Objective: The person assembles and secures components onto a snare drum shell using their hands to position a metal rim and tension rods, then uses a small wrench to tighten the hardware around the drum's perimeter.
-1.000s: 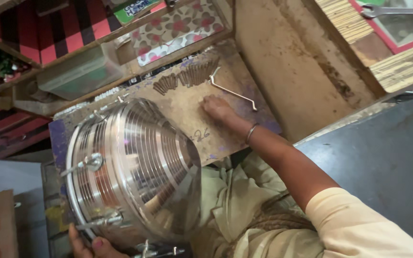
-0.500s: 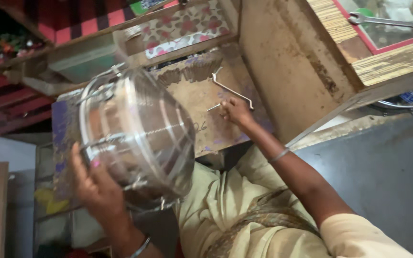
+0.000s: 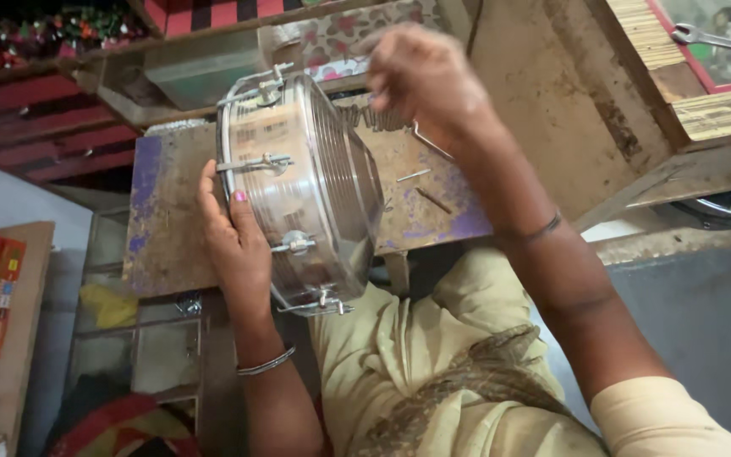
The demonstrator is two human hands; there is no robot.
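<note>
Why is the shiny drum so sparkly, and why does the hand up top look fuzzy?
In the head view, the metal drum shell mirrors the room's light, so bright streaks glare off its ribbed side. The right hand looks soft with motion blur and sits close to the camera. The left hand on the shell looks sharper. The dark corner at top left lies in shadow.

Steel drum shell [image 3: 302,190] blocking bench middle, loose rods [image 3: 423,188] right, bare board [image 3: 162,211] left

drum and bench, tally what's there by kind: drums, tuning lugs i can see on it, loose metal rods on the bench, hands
metal drum shell: 1
tuning lugs showing on it: 4
loose thin rods on the wooden bench: 2
hands: 2, left hand on the drum, right hand raised above
total: 9
</note>
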